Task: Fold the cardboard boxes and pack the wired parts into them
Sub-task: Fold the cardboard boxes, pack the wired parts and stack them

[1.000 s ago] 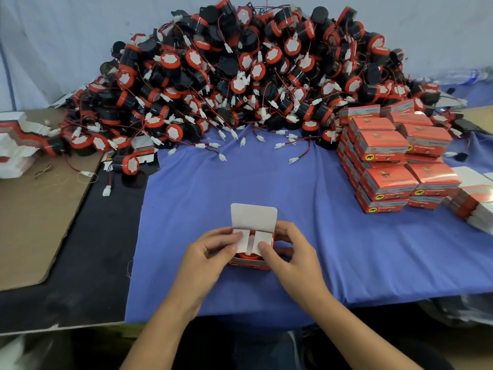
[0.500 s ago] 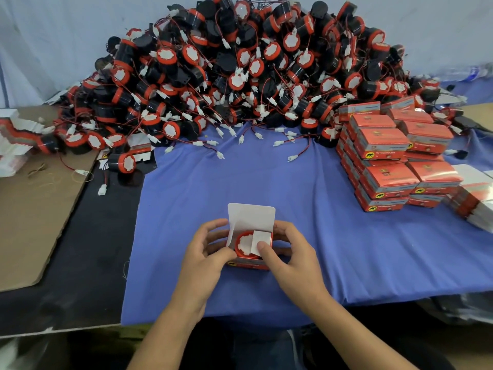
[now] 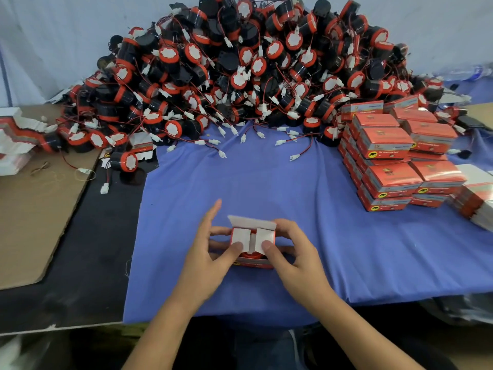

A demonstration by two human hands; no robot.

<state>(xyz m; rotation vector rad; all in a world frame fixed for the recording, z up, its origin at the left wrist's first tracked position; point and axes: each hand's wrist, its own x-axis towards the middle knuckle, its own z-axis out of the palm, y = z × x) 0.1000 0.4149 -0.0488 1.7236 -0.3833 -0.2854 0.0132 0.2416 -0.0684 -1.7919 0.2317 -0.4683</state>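
A small red cardboard box (image 3: 253, 237) stands on the blue cloth (image 3: 266, 182) near the table's front. Its two white side flaps lie folded in over the red wired part inside, which shows only a sliver. The white lid flap tilts forward over them. My left hand (image 3: 213, 247) grips the box's left side, thumb pressing the left flap, index finger stretched out. My right hand (image 3: 290, 249) grips the right side, thumb on the right flap. A big heap of black and red wired parts (image 3: 253, 70) fills the back.
Stacks of closed red boxes (image 3: 394, 156) stand at the right, with flat box blanks (image 3: 477, 198) beyond them. More flat blanks (image 3: 13, 140) lie at the far left on a brown cardboard sheet (image 3: 34, 214). Loose white connectors (image 3: 293, 157) trail onto the cloth.
Both side flaps are now pressed down over the part, where the left one had been lifted half a second ago. The lid flap has tipped forward from upright.
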